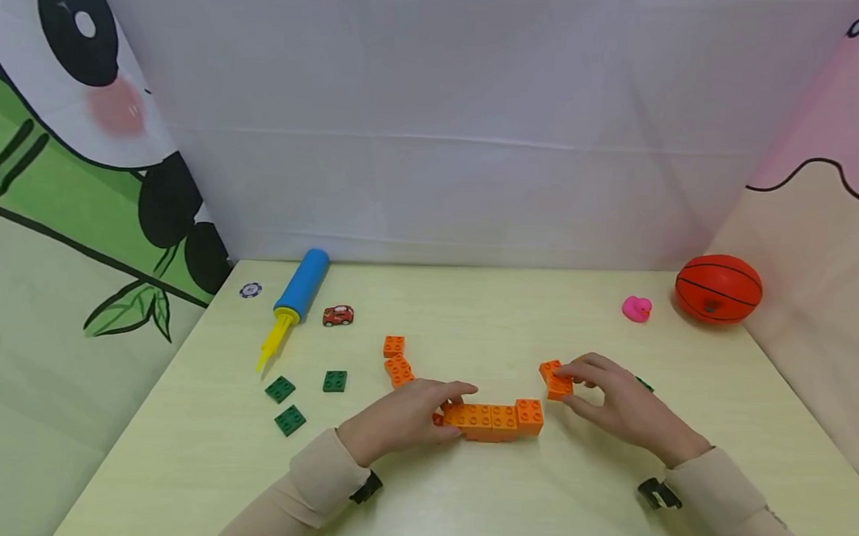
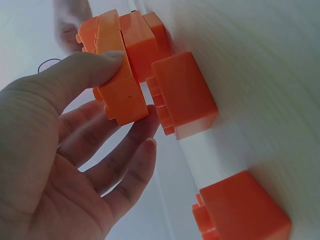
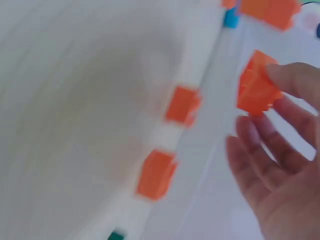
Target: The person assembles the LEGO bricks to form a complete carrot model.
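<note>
- The pale yellow-green table [image 1: 607, 488] carries the whole job: an orange brick chain being laid out in a curve near its front middle.
- The orange brick row [image 1: 493, 421], several bricks joined, lies on the table between the two hands; it reads as the base that single bricks get added to.
- The left hand [image 1: 401, 416] grips the left end of that row, thumb on top and fingers curled beneath, as the left wrist view shows, steadying it.
- The right hand [image 1: 622, 404] pinches a single orange brick [image 1: 556, 380] between thumb and fingertips, just beside the row's right end but apart from it.
- Two more loose orange bricks [image 1: 398, 362] lie left of the row; three green plates [image 1: 304, 395] lie further left.
- Judged step: fitting the held brick onto the row. The next move calls for lining its studs up with the end brick and pressing down while the left hand braces.
</note>
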{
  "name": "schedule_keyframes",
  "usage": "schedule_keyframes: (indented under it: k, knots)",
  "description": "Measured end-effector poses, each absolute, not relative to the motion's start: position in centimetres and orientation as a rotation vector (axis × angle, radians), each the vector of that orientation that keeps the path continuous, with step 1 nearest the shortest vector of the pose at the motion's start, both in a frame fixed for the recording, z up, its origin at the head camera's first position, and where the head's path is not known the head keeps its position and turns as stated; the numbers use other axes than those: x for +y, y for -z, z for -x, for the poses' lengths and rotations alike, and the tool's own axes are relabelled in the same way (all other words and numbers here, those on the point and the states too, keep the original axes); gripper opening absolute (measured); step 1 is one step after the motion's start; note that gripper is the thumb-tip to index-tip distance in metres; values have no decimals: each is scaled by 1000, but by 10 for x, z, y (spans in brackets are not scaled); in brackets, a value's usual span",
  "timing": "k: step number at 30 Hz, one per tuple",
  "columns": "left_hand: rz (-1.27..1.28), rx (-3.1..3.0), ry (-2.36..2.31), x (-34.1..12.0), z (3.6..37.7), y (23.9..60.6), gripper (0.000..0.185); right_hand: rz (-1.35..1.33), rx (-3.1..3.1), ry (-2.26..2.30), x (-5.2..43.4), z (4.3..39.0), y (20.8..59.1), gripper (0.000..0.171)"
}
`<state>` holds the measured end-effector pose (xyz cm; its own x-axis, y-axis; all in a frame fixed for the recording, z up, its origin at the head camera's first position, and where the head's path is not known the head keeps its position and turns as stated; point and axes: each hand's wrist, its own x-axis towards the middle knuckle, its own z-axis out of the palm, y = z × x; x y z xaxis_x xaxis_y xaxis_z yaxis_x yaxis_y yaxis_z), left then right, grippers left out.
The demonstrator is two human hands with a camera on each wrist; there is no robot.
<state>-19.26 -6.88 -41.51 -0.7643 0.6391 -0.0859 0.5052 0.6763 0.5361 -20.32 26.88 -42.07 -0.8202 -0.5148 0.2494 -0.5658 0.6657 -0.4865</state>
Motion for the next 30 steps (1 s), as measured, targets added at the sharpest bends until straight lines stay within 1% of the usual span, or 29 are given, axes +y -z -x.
schedule_keyframes:
  k: [6,13,21,30]
  knots:
    - [-931,2623,-725,-69,193,415,54,-1034,-2576,-988,237,191,409,37]
    - [-946,2626,-722,-69,193,416,54,-1134,-2643,-1009,211,182,409,35]
    - [-947,2624,-718,-69,193,417,56,-1139,-2774,-947,208,180,415,36]
    - [-922,2617,-724,-68,194,417,57,-1088,-2811,-987,206,180,421,36]
